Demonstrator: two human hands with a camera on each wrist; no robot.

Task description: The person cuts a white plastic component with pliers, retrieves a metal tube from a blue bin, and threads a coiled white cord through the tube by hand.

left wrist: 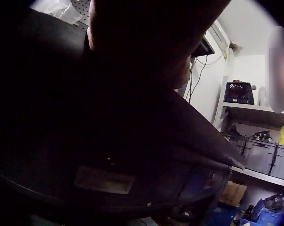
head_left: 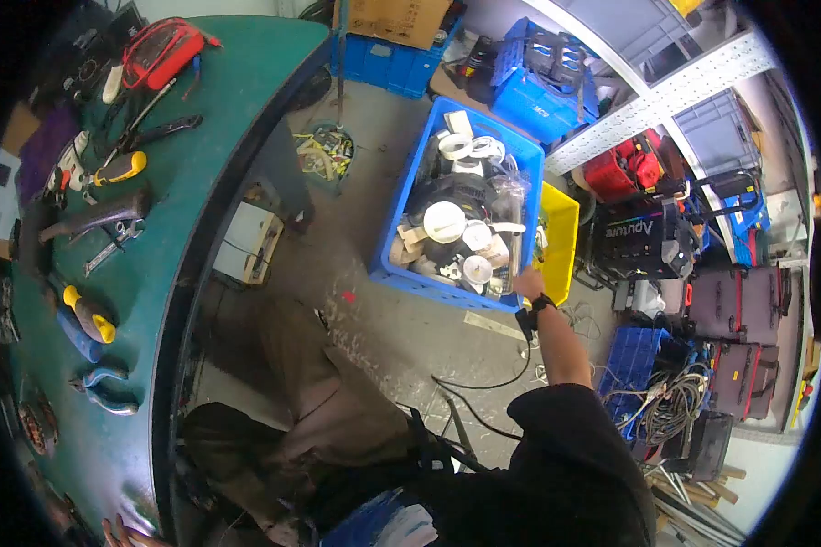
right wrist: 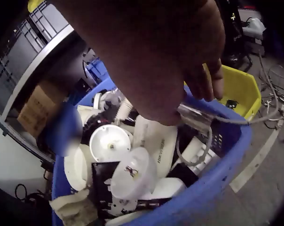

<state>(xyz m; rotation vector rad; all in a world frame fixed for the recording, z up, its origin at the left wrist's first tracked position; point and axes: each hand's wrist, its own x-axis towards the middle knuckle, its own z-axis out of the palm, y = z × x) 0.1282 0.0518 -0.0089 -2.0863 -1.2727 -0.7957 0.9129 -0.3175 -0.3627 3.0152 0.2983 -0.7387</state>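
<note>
At the bottom left of the head view, my left hand [head_left: 128, 532] rests on the green table [head_left: 201, 137], fingers apart, partly cut off by the frame; its own wrist view is mostly dark. My right hand [head_left: 529, 284] is at the near right corner of a blue crate [head_left: 401, 278] heaped with white round housings [head_left: 444, 221]. In the right wrist view the hand [right wrist: 179, 61] reaches over the crate, fingers bent down, beside a shiny clear or metallic piece [right wrist: 194, 118]. Whether the fingers hold it is hidden. A grey cable [right wrist: 236, 121] crosses the rim there.
A yellow bin [head_left: 561, 242] stands right against the blue crate. Pliers [head_left: 109, 390], screwdrivers and a red-cabled meter [head_left: 175, 55] lie on the table. Shelving with cases [head_left: 730, 305] and coiled cables [head_left: 670, 410] lines the right. A black cable [head_left: 483, 387] lies on the floor.
</note>
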